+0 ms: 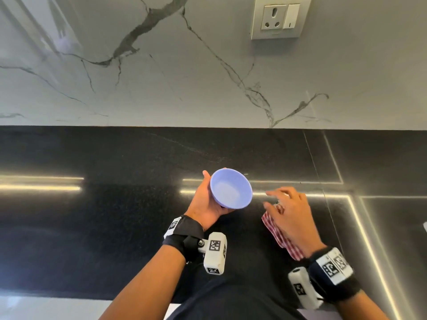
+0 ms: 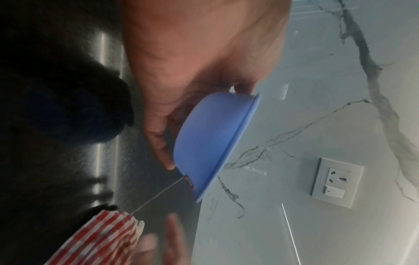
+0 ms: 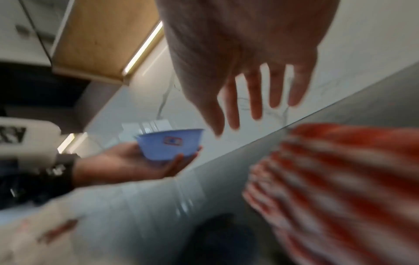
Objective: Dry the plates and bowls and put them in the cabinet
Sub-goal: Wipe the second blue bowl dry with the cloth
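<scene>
I cup the small blue plastic bowl (image 1: 231, 188) in my left hand (image 1: 205, 204) above the black counter (image 1: 115, 215), my right hand (image 1: 291, 213) is spread open over the red-checked cloth (image 1: 280, 236), so storing remains, I judge.

We had the head camera looking steeply down over both forearms at the black counter (image 1: 115, 204) and marble wall (image 1: 184, 77). The left wrist camera sat close behind the palm, rolled sideways, facing the wall. The right wrist view was blurred, aimed past the fingers. All three shared the blue bowl (image 1: 231, 189), socket (image 1: 280, 17) and checked cloth (image 1: 280, 239).
</scene>
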{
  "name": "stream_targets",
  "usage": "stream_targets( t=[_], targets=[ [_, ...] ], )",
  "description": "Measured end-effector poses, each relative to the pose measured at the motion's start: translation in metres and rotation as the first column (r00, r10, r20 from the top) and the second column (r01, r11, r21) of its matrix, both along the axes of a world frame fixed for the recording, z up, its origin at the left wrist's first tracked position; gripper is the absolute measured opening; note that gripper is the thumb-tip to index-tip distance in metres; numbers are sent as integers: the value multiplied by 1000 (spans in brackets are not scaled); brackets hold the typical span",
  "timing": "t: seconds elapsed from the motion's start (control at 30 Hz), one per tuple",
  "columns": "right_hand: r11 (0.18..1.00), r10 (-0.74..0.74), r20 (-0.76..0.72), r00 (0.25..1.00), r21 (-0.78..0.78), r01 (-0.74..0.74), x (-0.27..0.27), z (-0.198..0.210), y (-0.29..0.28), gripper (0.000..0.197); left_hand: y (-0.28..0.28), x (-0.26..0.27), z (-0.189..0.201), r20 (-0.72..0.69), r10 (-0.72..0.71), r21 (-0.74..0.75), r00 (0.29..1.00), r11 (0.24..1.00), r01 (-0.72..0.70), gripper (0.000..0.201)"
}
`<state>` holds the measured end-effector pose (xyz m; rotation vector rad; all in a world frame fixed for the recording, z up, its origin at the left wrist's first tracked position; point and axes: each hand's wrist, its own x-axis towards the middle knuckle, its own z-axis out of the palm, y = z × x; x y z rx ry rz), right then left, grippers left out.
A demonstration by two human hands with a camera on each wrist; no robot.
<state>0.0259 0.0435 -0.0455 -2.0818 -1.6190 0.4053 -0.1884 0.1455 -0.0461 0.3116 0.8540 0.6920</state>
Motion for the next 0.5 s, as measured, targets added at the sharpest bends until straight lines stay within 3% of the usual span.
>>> stream_targets(
  t=[0.07,0.13,0.3,0.4,0.5],
  targets=[
    [917,123,141,982,-394,-58,17,-13,-16,57,1,-2,-2,9,1,10,1000,1000,-1,55],
    [864,196,132,972,-493,-107,22,-24,-31,75,1,-3,-5,9,-10,31,1000,999,10,52],
    [950,47,41,998,-310,-32,18,-27,-32,58,-2,-2,-10,1,-21,23,1000,1000,21,54],
    [995,-64,-262,963,-87,42,3,-5,-26,47,-5,1,-10,-49,-50,41,998,998,52,54],
    [993,86,-345,935,108,-51,-16,25,-17,50,-8,7,-7,-91,-117,42,989,992,122,64]
  ],
)
